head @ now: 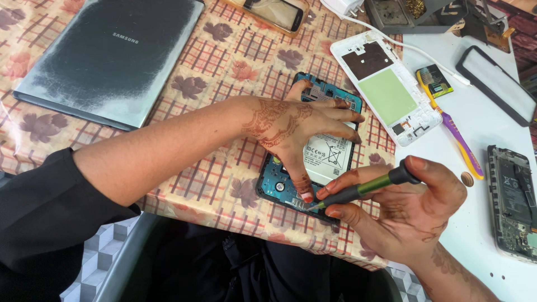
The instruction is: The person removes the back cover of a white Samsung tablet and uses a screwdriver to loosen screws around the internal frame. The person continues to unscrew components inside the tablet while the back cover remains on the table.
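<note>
An opened phone (324, 159) with a blue circuit board and a white battery lies on the patterned tablecloth (224, 67). My left hand (296, 131) rests flat on it, thumb pressed on the lower board, fingers spread over the battery's top. My right hand (414, 210) grips a green and black screwdriver (363, 188). Its tip touches the lower edge of the board beside my left thumb.
A dark laptop (112, 56) lies at the back left. A white phone back frame (386, 86), a purple and yellow toothbrush (456, 137), a small chip part (434, 81), a coin (466, 179), a black phone screen (498, 84) and another opened phone (512, 204) sit right. Another phone (274, 12) lies at the top.
</note>
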